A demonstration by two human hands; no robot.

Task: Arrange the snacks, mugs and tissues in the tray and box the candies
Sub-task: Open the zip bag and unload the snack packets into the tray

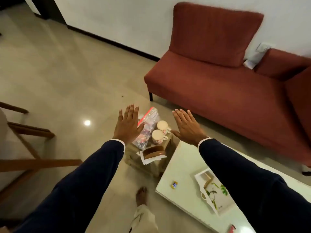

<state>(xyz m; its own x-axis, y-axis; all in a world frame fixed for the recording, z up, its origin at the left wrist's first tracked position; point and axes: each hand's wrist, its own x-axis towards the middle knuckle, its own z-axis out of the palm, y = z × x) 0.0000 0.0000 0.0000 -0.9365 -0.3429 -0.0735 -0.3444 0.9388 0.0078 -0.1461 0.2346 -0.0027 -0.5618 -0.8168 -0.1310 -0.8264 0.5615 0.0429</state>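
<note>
Both hands were flat open, gripping nothing: left hand (128, 123) above the bag (148, 126), mugs (160, 132) just right of it, right hand (186, 126) further right. Bag's probably crinkly and slippery, so pinch its top; mugs look breakable, use the handles.

A single head-worn wide-angle view looks steeply down from standing height over a low stool (148, 158) and floor

Two white ceramic mugs with red flower print (162, 126) (157, 136), one clear plastic zip bag of candies (148, 126) at their nine o'clock, one brown tissue holder (154, 151), one white leaf-patterned tray (213, 190).
</note>
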